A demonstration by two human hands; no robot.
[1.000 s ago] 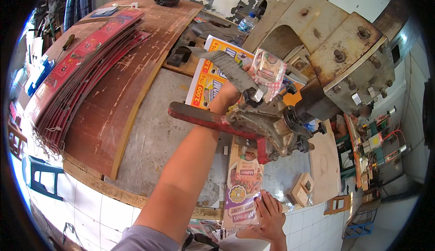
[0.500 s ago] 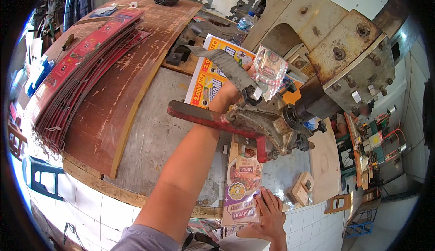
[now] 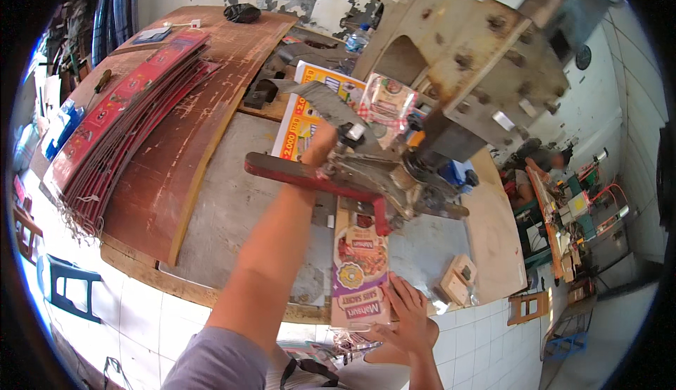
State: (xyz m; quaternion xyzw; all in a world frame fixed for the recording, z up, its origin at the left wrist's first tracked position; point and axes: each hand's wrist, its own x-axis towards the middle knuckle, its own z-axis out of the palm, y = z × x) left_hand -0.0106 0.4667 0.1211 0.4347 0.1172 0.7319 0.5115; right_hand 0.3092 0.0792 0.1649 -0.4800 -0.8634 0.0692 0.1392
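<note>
A long printed card strip [image 3: 361,263], pink with a purple band and food pictures, lies lengthwise under the head of a heavy grey metal press [image 3: 458,59]. My right hand [image 3: 410,312] rests along the strip's near right edge, fingers stretched out and thumb by its near corner. My left arm reaches under the press's red-edged bar [image 3: 310,178]. Of my left hand [image 3: 322,142] only the wrist side shows; its fingers are hidden behind a grey metal plate [image 3: 327,104]. Beyond that plate stands a glossy pink printed piece [image 3: 387,104]; whether it joins the strip cannot be told.
A stack of red printed strips [image 3: 134,119] lies on the brown board [image 3: 158,178] at left. Yellow-and-white printed sheets [image 3: 299,126] lie behind the bar. A wooden block [image 3: 459,277] sits near the table's right front edge. A person [image 3: 542,161] is in the right background.
My view has shifted, so the press sits further left. My left fingers, visible beside the glossy piece before, are now hidden behind the metal plate. My right hand stays at the strip's near end.
</note>
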